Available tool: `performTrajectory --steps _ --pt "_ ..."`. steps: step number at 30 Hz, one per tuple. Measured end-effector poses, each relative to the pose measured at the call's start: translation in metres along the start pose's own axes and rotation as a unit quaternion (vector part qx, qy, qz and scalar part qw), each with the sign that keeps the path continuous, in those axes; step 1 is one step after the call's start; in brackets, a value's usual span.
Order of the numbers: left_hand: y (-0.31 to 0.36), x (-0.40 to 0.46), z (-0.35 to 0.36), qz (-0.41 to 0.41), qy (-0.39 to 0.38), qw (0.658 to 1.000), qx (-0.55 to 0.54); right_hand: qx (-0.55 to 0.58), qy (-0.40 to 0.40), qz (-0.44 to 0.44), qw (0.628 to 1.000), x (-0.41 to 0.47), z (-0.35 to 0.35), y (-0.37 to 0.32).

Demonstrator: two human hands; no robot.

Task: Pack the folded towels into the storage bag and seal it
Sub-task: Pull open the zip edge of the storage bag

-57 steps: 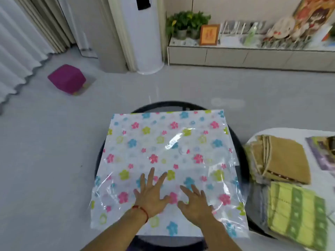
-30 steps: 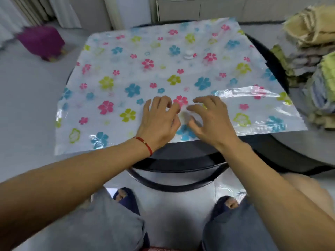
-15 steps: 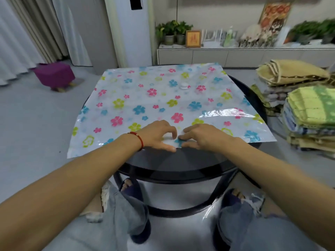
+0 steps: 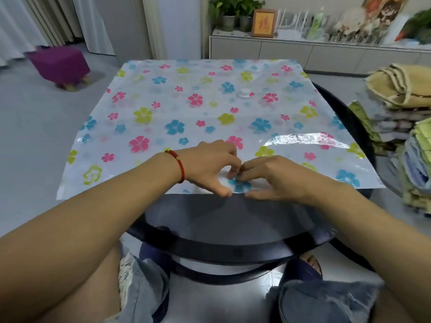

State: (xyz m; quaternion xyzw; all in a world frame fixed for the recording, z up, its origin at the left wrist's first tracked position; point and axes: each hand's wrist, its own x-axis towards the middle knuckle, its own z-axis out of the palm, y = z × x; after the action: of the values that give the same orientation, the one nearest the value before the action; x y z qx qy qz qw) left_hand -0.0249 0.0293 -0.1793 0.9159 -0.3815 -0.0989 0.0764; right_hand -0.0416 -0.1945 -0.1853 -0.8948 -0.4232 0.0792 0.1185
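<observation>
Two bare hands met at the near edge of a flower-printed storage bag (image 4: pixel 210 117) that lay flat across a round dark table (image 4: pixel 233 224). The left hand (image 4: pixel 210 164), a red cord bracelet (image 4: pixel 179 165) at its wrist, had its fingers curled and its thumb tip pressed down at the bag's near edge. The right hand (image 4: pixel 277 178) mirrored it, fingertips bent onto the plastic and thumb lying along the same edge. Both hands appeared to pinch the bag's edge around a blue flower print, fingertips nearly touching each other. Whether the edge was parted or closed under them could not be told.

The bag covered most of the tabletop, its left and right corners hanging past the rim, and it looked flat. A small white round valve (image 4: pixel 245 92) sat on the bag toward its far side. A band of glare crossed the plastic right of the hands.

Folded towels (image 4: pixel 396 87) stood in stacks to the right of the table, outside the bag, a tan one on top of the far stack and a yellow-green one (image 4: pixel 422 136) on the nearer stack.

A purple stool (image 4: pixel 60 64) stood on the grey floor at far left. Behind the table, a low white cabinet (image 4: pixel 303 50) carried potted plants (image 4: pixel 233 10) and an orange framed picture (image 4: pixel 263 23). The seated person's knees in torn denim shorts showed below the table.
</observation>
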Motion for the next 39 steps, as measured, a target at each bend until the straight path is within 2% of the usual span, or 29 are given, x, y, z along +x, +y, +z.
performTrajectory --steps 4,9,13,18,23,27,30,33,35,37,39 --pt "-0.006 -0.002 0.002 0.002 -0.002 1.000 -0.010 0.030 0.037 0.027 0.999 0.001 -0.002 0.004" --pt "-0.007 -0.002 -0.001 0.014 0.006 0.999 -0.029 0.036 0.022 0.042 0.998 0.003 -0.003 0.001" --pt "-0.003 -0.004 -0.001 0.030 0.029 0.999 -0.015 0.040 0.045 0.051 0.997 0.002 -0.001 -0.001" --pt "0.008 -0.005 0.004 0.043 0.020 0.998 0.041 0.037 0.047 0.062 0.996 0.003 0.003 -0.005" --pt "0.008 -0.009 0.005 0.018 0.089 0.995 -0.029 0.067 0.093 0.082 0.990 0.001 0.001 -0.006" --pt "0.004 -0.011 -0.003 -0.002 0.046 0.999 0.007 0.034 0.111 0.111 0.987 0.000 0.000 -0.010" --pt "0.007 -0.011 -0.008 -0.020 0.066 0.997 -0.024 -0.021 0.162 0.111 0.980 0.001 -0.003 -0.020" --pt "0.005 -0.013 -0.013 -0.042 0.107 0.992 -0.056 0.084 0.298 0.194 0.931 -0.007 -0.004 -0.032" --pt "0.004 -0.014 -0.015 -0.043 0.133 0.988 -0.067 0.231 0.276 0.286 0.888 -0.009 0.005 -0.045" --pt "0.004 -0.015 -0.017 -0.030 0.156 0.986 -0.050 0.423 0.221 0.346 0.808 0.000 0.018 -0.056" --pt "0.006 -0.013 -0.022 -0.014 0.180 0.983 -0.024 0.554 0.245 0.360 0.709 0.016 0.026 -0.056"
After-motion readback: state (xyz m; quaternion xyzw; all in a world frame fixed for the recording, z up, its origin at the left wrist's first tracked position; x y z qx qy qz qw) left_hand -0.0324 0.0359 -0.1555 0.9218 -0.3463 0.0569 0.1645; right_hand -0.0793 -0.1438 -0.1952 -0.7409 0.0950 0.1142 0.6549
